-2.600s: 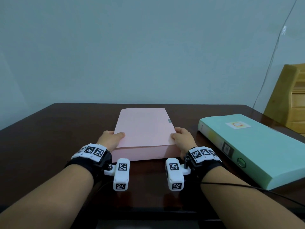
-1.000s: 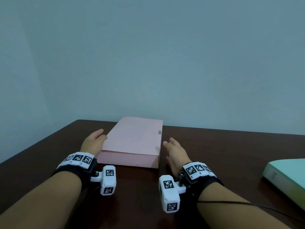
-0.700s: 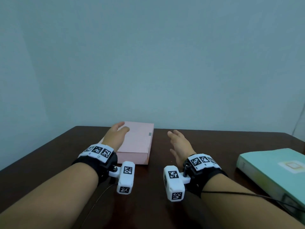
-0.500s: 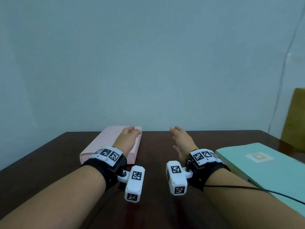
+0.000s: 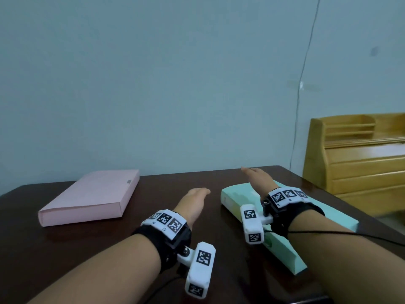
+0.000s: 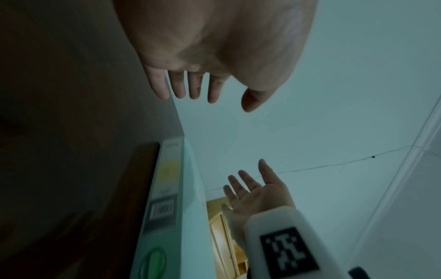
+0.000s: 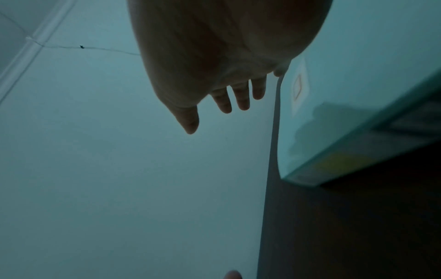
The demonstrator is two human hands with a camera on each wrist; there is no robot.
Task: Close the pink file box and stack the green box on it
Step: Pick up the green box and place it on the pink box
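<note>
The pink file box [image 5: 92,197] lies closed and flat on the left of the dark wooden table [image 5: 65,249]. The green box [image 5: 241,196] lies flat on the right, its spine toward me, also seen as the green box [image 6: 171,207] and the green box [image 7: 346,94]. My left hand [image 5: 194,199] hovers over the table between the two boxes, fingers straight and empty; the left hand [image 6: 203,88] shows spread fingers. My right hand [image 5: 255,175] stretches above the green box with straight fingers, touching nothing that I can see; the right hand [image 7: 226,102] holds nothing.
A yellow wooden cabinet [image 5: 359,159] stands beyond the table's right edge. A thin cable [image 5: 302,84] runs down the blue-grey wall. A black wire [image 5: 350,234] trails from my right wrist across the green box. Bare tabletop lies between the boxes.
Both hands let go of the pink box and moved right. The view swung right with them; the right hand now reaches over the green box, the left hangs between the boxes.
</note>
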